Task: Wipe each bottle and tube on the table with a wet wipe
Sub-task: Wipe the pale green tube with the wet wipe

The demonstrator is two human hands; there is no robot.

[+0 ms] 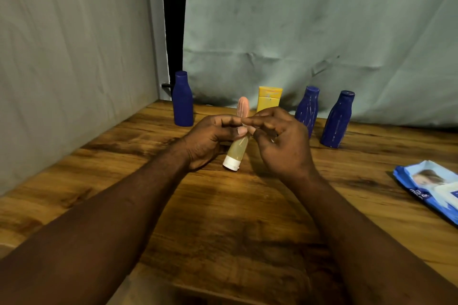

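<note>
In the middle of the table I hold a slim tube (239,147) with a peach upper end, a yellowish translucent body and a white cap (231,163) pointing down toward me. My left hand (210,138) grips its middle from the left. From the right, my right hand (280,141) pinches the tube with thumb and forefinger, its other fingers curled. No wipe shows in either hand. Behind stand a blue bottle (183,99) at left, a yellow tube (269,99), and two streaked blue bottles (307,106) (337,120).
A blue pack of wet wipes (431,186) lies at the right edge of the wooden table (223,218). Grey cloth walls close off the left side and back. The table's front edge runs just below my forearms.
</note>
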